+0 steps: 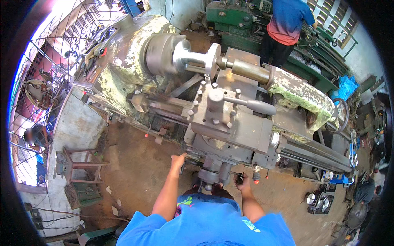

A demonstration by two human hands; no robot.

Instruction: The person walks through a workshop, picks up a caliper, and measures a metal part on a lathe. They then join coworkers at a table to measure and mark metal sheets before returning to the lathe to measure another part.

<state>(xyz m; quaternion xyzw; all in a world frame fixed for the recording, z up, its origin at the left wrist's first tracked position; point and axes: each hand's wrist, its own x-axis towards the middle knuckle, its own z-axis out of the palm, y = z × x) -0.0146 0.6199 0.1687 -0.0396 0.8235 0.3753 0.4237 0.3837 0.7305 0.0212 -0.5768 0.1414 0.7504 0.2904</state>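
Observation:
In front of me stands a large worn metal lathe. A shiny flanged metal workpiece [198,57] sits between the chuck [164,53], blurred as if spinning, and the tailstock [301,92]. The tool post [214,100], with several square-headed bolts and a long lever [260,107], stands close to the workpiece's flange. My left hand [177,162] is closed at a dark handle on the carriage front, its grip partly hidden. Around a black-knobbed crank handle [239,178], right of the round slide housing [209,175], my right hand [244,183] is closed.
A person in a blue and red shirt [287,20] stands behind, by a green lathe [234,24]. Red-tipped levers [256,176] stick out at the carriage. A wooden stand [84,164] is left, a black crate [321,203] on the floor right, the tailstock handwheel [340,117] beyond.

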